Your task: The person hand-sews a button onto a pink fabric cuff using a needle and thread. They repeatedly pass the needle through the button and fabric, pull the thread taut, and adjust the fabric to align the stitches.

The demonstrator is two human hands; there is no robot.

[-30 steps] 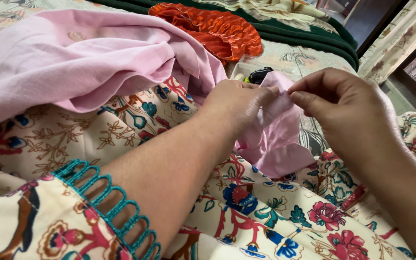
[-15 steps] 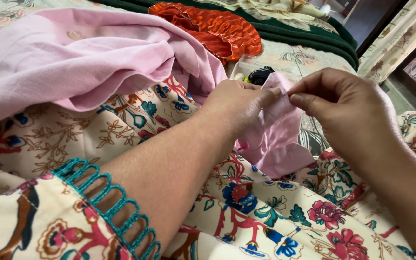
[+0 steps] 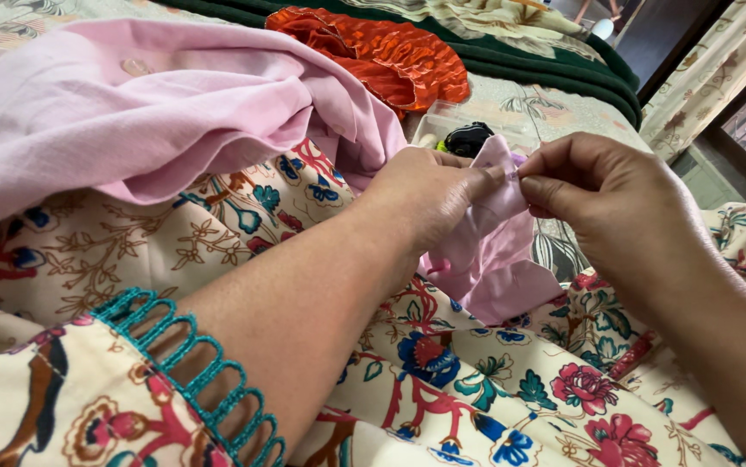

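1. Pinching a fold of the pink cloth (image 3: 485, 251) are both hands: left hand (image 3: 429, 195) closed on the cloth edge, thumb and fingers pressed together on it; right hand (image 3: 606, 195) pinched shut at the same edge, fingertips meeting the left thumb.
2. Change since a second ago: almost none. Both hands sit in the same spot, pinch point unmoved. The right fingertips have closed slightly tighter against the left thumb. Whether a needle or thread is between the right fingers is too small to tell.
3. Reading: fine work at one point on the cloth edge, hands holding steady rather than repositioning. Judgement only.
4. Cloth vs grip: the held edge stands up between the two pinches, right at the fingertips. The loose end of the cloth hangs below the hands and rests on the floral fabric (image 3: 442, 380) over the lap. The bulk of the same pink cloth runs left and up, draped in a heap beside the left forearm.
5. Surroundings: clear plastic box (image 3: 455, 117) with a black item (image 3: 468, 137) inside, just behind the hands; orange cloth (image 3: 382, 52) further back; dark green blanket (image 3: 529, 65) behind that. Teal looped trim (image 3: 191, 363) edges the left sleeve.
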